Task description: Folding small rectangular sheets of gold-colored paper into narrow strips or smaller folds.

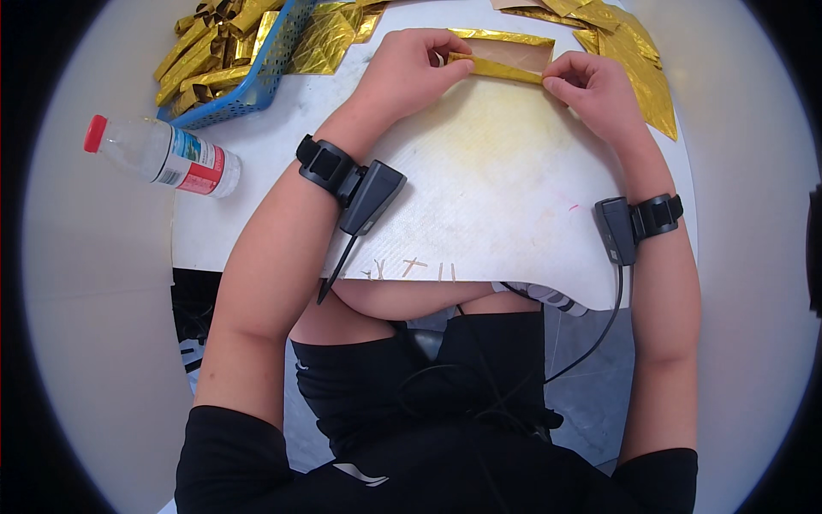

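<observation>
A sheet of gold foil paper (507, 72) lies at the far side of the white table, its near edge folded up into a narrow gold strip. Its plain pale inner side shows between this strip and another gold band along the far edge. My left hand (415, 73) pinches the left end of the near fold between thumb and fingers. At the right end, my right hand (598, 90) holds the same fold in a pinch. The fingertips partly hide both ends of the paper.
Left of my left hand stands a blue basket (267, 79) of folded gold pieces (210, 56), with flat gold sheets (325, 38) beside it. More gold sheets (634, 73) lie at the far right. A red-capped plastic bottle (154, 154) lies at the left edge of the table (479, 214).
</observation>
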Tool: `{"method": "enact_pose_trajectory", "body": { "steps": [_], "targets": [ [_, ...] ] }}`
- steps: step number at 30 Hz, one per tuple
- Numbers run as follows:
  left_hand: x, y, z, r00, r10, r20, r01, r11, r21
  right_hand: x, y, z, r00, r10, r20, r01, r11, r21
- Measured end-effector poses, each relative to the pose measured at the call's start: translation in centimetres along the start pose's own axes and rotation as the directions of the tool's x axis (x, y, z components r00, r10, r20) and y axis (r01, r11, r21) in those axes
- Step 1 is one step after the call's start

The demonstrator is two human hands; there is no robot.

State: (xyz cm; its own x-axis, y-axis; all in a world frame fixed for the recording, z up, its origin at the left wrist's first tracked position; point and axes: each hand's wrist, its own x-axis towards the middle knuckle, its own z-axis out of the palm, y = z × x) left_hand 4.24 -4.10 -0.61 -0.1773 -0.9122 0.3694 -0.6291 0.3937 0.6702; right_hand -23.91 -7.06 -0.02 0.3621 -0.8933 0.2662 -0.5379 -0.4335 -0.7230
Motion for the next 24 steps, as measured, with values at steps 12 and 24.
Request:
{"method": "enact_pose_trajectory", "body": {
  "steps": [12,24],
  "targets": [
    [0.0,-0.2,0.0,1.000,0.019,-0.005,-0.019,0.999,-0.038,-0.3,-0.8,0.5,0.999,-0.053,-0.009,0.054,0.993,0.102],
    [-0.3,0.9,-0.2,1.000,-0.017,0.012,0.018,0.994,-0.110,-0.2,0.0,0.4,0.998,-0.055,0.041,0.053,0.998,0.033]
  ]
}}
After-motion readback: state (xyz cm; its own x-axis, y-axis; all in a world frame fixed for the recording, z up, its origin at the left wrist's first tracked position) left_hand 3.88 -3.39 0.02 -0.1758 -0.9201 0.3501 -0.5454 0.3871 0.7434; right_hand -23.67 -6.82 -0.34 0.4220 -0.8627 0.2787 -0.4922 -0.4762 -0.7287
